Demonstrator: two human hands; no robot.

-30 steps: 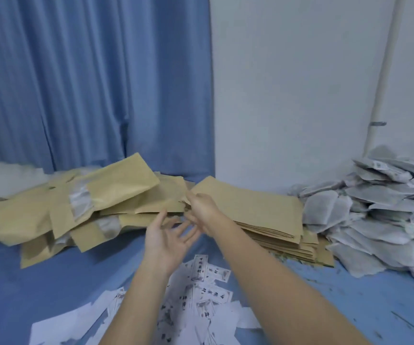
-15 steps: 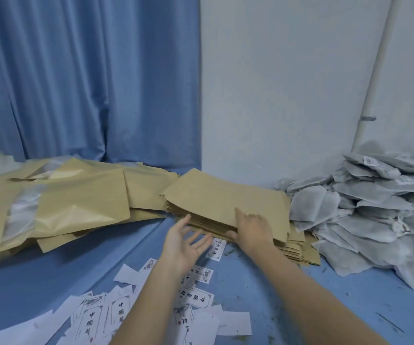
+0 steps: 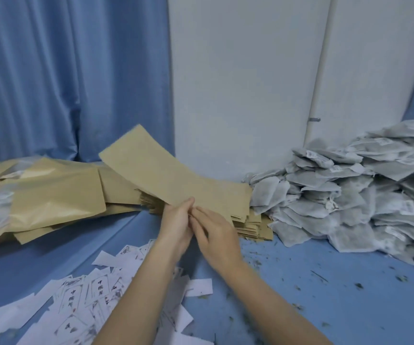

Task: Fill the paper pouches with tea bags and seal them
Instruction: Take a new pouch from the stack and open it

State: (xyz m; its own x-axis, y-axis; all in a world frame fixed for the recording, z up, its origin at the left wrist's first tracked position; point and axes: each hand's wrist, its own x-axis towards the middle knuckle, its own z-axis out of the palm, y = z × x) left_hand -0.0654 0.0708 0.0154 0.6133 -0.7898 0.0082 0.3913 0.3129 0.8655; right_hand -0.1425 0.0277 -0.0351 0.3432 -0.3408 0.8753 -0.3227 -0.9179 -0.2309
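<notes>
Where curtain (image 3: 51, 78) meets wall (image 3: 245, 83), blue tabletop (image 3: 325, 282)

Even, soft light; faint shadows; slight motion blur; wide-angle edge bending

Blue curtain (image 3: 59, 78) left; white wall (image 3: 240, 83) right, thin pipe (image 3: 321, 70), possibly conduit; blue tabletop (image 3: 325, 282).

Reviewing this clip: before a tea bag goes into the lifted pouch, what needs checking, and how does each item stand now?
1. Single pouch lifted off the empty pouch stack: ok.
2. Left hand and right hand both at its near edge: ok.
3. Pouch mouth opened: cannot tell.
4. Only one pouch picked: cannot tell.
5. Tea bag pile beside the right hand: ok.
6. Tea bag in hand: not ok.
</notes>
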